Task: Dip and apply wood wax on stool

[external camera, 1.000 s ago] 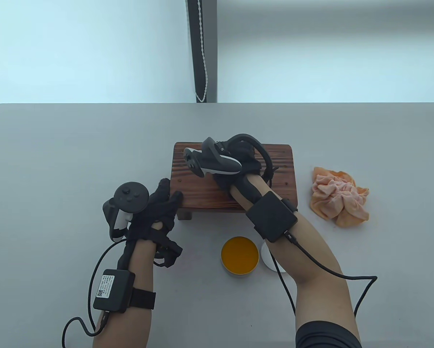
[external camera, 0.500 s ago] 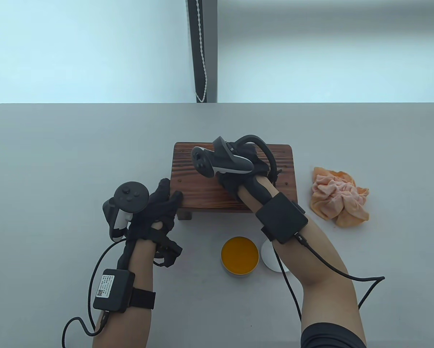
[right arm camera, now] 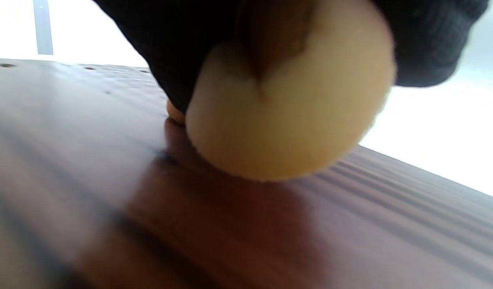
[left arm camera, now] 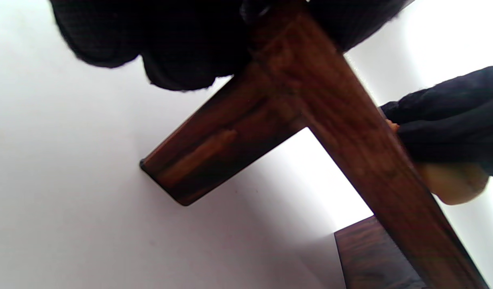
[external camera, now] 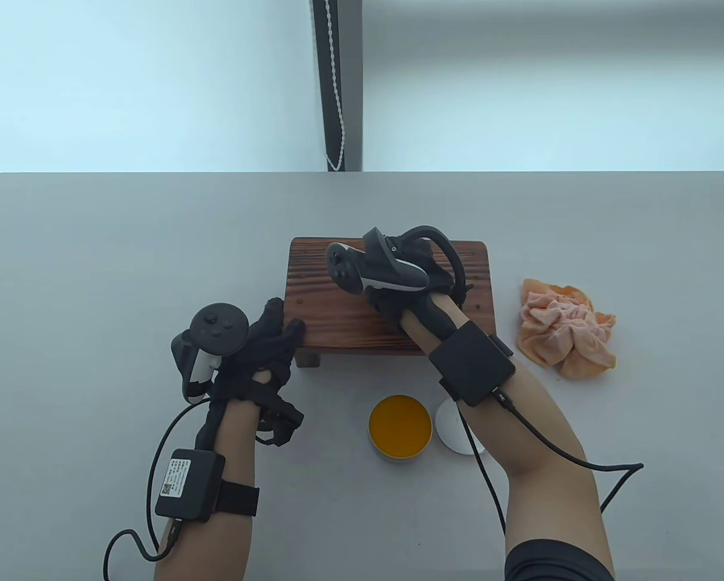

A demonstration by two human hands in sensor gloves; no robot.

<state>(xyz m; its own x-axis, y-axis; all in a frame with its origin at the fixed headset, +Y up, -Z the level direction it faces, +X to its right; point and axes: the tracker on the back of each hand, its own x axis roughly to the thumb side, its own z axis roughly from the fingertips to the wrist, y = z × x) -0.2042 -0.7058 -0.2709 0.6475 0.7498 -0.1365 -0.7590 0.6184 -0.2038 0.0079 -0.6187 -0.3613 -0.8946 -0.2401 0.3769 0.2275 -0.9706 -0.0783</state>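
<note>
At table centre, stool [external camera: 337,308] stands upright; open wax tin [external camera: 400,426] just in front. Round applicator pad [right arm camera: 286,116] pressed on seat top, held in right hand [external camera: 398,284] grip. Near-left seat corner clamped by left hand [external camera: 265,351]. Risk judged: uneven coat if pad runs dry; stool shifted if bracing slackens. Right wrist angled down over seat.

Crumpled peach cloth [external camera: 567,336] (maybe towelling)
</note>
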